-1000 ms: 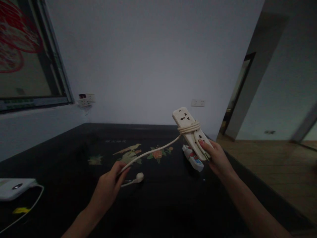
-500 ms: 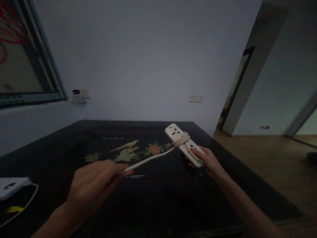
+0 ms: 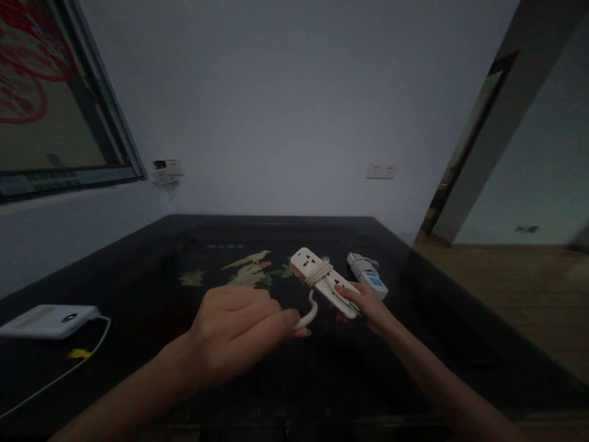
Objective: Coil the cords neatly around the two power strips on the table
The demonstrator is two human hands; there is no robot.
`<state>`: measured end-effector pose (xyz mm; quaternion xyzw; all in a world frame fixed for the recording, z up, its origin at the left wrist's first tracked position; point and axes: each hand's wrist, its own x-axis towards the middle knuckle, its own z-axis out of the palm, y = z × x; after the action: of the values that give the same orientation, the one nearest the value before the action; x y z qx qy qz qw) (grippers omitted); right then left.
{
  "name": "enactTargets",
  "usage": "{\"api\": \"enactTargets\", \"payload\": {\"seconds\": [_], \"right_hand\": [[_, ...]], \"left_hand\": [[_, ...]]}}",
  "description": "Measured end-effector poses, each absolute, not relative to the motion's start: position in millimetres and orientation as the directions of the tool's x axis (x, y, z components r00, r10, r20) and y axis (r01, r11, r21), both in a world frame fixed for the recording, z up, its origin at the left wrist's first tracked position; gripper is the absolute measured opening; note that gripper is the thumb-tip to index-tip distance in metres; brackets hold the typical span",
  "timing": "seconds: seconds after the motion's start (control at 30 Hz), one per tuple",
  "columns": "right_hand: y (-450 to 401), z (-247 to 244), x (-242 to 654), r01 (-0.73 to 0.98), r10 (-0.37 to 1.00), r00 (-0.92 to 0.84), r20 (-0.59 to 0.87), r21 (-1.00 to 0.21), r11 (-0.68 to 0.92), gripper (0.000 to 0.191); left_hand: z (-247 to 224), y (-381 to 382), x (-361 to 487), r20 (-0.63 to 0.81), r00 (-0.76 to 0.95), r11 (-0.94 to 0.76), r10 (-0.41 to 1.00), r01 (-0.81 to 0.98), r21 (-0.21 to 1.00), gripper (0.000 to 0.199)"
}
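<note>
My right hand (image 3: 370, 304) grips the lower right end of a white power strip (image 3: 304, 261), which is tilted above the dark table. Several turns of white cord (image 3: 318, 274) are wound around the strip's middle. From them a short curved piece runs down to my left hand (image 3: 248, 325), whose thumb and fingers pinch it. Behind my right hand, a second white and blue plug device (image 3: 373, 281) with grey cord around it lies on the table.
The black glossy table (image 3: 322, 393) shows a bird and flower pattern (image 3: 248, 270). At the left lies a white box-like device (image 3: 50, 322) with a thin white cable (image 3: 59, 376) and a yellow tag (image 3: 80, 353). A wall socket (image 3: 380, 171) is behind.
My left hand has moved right, closer to the strip, and the cord between has gone from stretched to curved. The view has shifted; the second plug device now shows behind my right hand.
</note>
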<state>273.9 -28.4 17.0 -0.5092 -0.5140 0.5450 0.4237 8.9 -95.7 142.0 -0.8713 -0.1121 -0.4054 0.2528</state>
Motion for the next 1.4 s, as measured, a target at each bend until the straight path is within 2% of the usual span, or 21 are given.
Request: {"api": "enactTargets", "payload": {"seconds": [0.17,0.33,0.47,0.67,0.9,1.03,1.27,1.4], "right_hand": [[-41.8,12.2,267.6,0.156,0.962,-0.211,-0.172,-0.978,-0.141,0.042],[-54.8,26.3,260.4,0.361,0.945,-0.242,-0.219,-0.925,-0.121,0.039],[-59.6,33.7,250.4,0.572,0.935,-0.322,-0.149,-0.817,0.067,0.027],[-74.3,50.8,225.7,0.744,0.887,-0.448,-0.114,-0.597,0.300,0.023],[-92.4,68.0,216.5,0.766,0.823,-0.565,-0.050,-0.401,0.502,0.024],[-101.9,70.2,215.5,0.711,0.732,-0.680,-0.039,-0.279,0.646,0.023],[-116.3,80.7,220.9,0.614,0.654,-0.750,0.097,-0.266,0.744,0.028],[-121.8,93.5,227.6,0.543,0.616,-0.768,0.173,-0.334,0.771,0.027]], "left_hand": [[146.9,-89.8,0.4,0.808,0.574,-0.812,0.131,0.530,-0.246,0.017],[155.2,-79.0,-11.1,0.808,0.546,-0.809,0.221,0.565,-0.161,0.021],[161.0,-72.4,-6.8,0.748,0.595,-0.830,0.295,0.547,-0.108,0.025],[166.8,-54.2,8.0,0.647,0.660,-0.886,0.382,0.460,0.054,0.021],[163.1,-15.7,-2.7,0.534,0.627,-0.818,0.567,0.508,0.272,0.018],[157.5,-3.8,-5.3,0.445,0.707,-0.834,0.550,0.439,0.334,0.021],[143.4,9.1,-12.6,0.391,0.658,-0.722,0.644,0.354,0.594,0.019],[127.0,16.7,-19.6,0.383,0.639,-0.675,0.667,0.299,0.675,0.019]]}}
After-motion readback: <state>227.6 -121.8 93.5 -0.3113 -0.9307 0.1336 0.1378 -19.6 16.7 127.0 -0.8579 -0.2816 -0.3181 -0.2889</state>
